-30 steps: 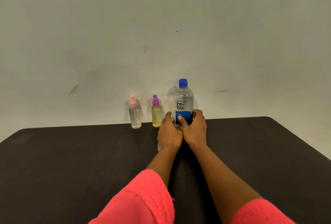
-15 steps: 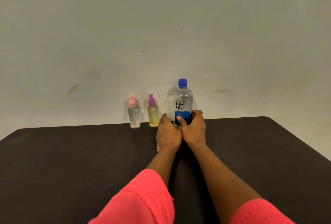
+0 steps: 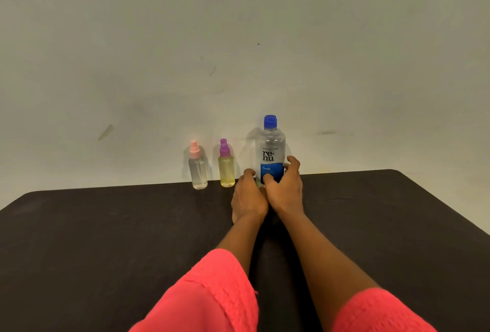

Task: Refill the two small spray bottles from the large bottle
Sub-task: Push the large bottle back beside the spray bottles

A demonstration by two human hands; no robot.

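Both hands met, touching, at the foot of the large bottle (image 3: 270, 151). The right hand (image 3: 285, 191) curled round its lower right side, thumb on the blue label. The left hand (image 3: 248, 196) lay against its lower left; whether those fingers wrapped it could not be told. If well filled, the bottle would feel heavy, its clear plastic smooth and somewhat squeezable, so the labelled middle looked the surest hold. Its blue cap (image 3: 270, 121) was on. Just left of the left hand stood the purple-topped spray bottle (image 3: 226, 170), near enough to be knocked, and beyond it the pink-topped spray bottle (image 3: 198, 172); both looked light and tippable on the dark table (image 3: 106, 239).
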